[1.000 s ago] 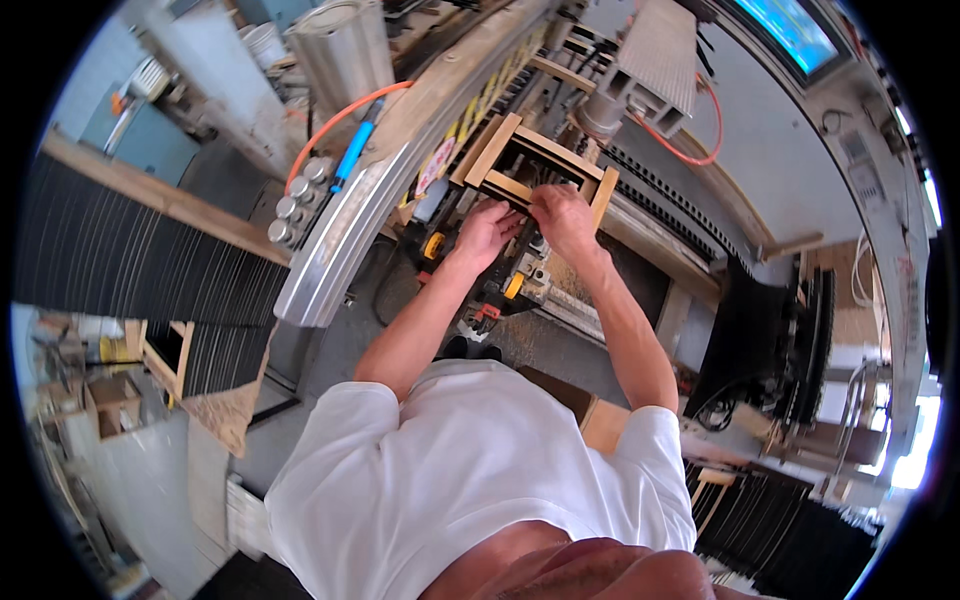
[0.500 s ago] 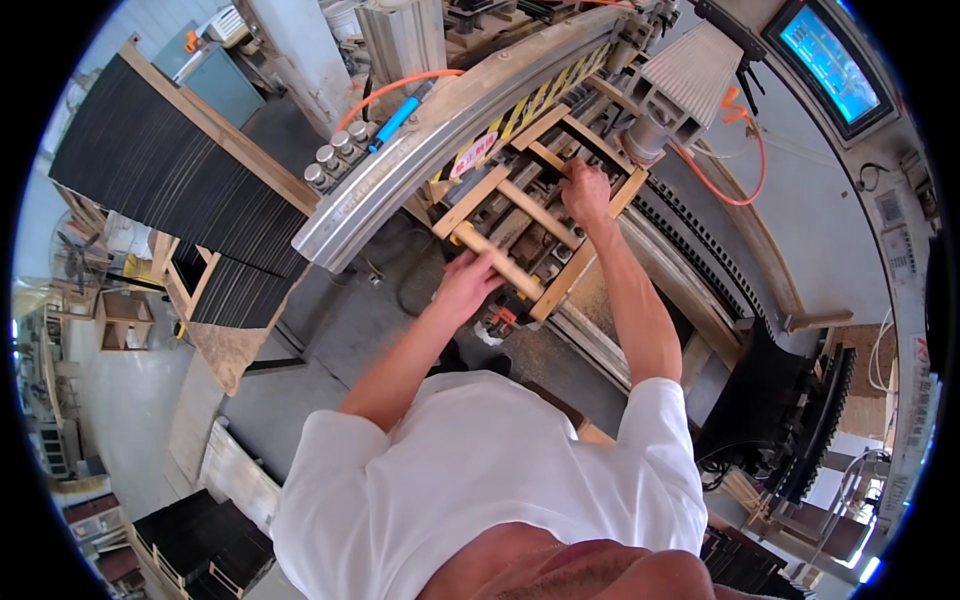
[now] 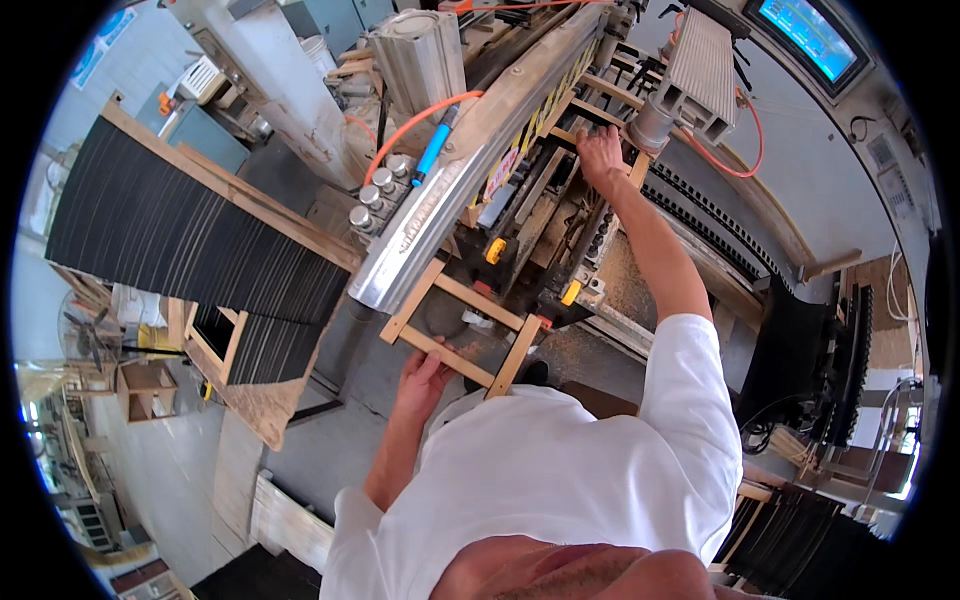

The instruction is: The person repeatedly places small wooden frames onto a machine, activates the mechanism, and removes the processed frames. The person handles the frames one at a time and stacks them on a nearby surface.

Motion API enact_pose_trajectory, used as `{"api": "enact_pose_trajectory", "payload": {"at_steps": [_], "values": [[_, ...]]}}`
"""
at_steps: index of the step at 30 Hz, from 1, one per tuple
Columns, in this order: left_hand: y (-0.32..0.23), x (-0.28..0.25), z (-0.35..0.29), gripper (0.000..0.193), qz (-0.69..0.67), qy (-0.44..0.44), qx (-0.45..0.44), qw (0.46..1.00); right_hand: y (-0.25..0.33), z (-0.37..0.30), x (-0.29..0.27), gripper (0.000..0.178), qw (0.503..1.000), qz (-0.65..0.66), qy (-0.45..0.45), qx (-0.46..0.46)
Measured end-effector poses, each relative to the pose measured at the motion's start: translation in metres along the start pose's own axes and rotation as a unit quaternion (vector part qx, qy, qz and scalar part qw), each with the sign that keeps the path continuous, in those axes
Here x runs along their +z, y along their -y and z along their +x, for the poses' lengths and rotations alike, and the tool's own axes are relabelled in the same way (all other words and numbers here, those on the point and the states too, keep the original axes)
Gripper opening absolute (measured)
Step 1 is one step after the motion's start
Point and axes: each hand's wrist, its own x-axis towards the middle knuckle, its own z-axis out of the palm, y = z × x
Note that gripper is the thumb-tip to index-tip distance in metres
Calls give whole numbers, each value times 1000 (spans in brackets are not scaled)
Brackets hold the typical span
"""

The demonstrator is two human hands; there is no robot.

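My left hand (image 3: 420, 385) grips the near rail of a small wooden frame (image 3: 460, 357), its fingers wrapped over the bar. That frame, light wood with two rails between two side bars, hangs tilted in front of the machine, close to my shirt. Farther off, my right hand (image 3: 603, 160) is closed on the near bar of a second wooden frame (image 3: 606, 106), which lies in the machine bed. My hand hides part of that bar. Between the hands the bed shows metal rails, a yellow knob (image 3: 495, 250) and another yellow piece (image 3: 571, 292).
A metal beam (image 3: 400, 265) with silver knobs and a blue marker (image 3: 434, 150) crosses left of the bed. A ribbed metal cylinder (image 3: 700, 75) stands over the far right. Stacked dark boards (image 3: 190, 210) lean at left. A lit screen (image 3: 810, 40) is at upper right.
The left hand has drawn one wooden frame out of the machine, toward me and left. The right hand has moved farther away, to another frame. My view has shifted.
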Motion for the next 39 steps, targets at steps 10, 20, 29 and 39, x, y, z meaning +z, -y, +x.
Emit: {"api": "enact_pose_trajectory", "payload": {"at_steps": [10, 20, 29, 39], "values": [[-9, -65, -8, 32, -23, -96, 45, 994, -35, 58, 24, 16, 995, -20, 88, 50], [25, -54, 19, 25, -53, -161, 49, 984, -70, 84, 43, 13, 996, 61, 61, 0], [62, -44, 34, 28, -26, -228, 49, 972, -84, 103, 70, 16, 989, 133, 51, -42], [64, -38, 6, 34, 26, -342, 113, 933, -67, 106, 32, 26, 988, 4, 137, -71]]}}
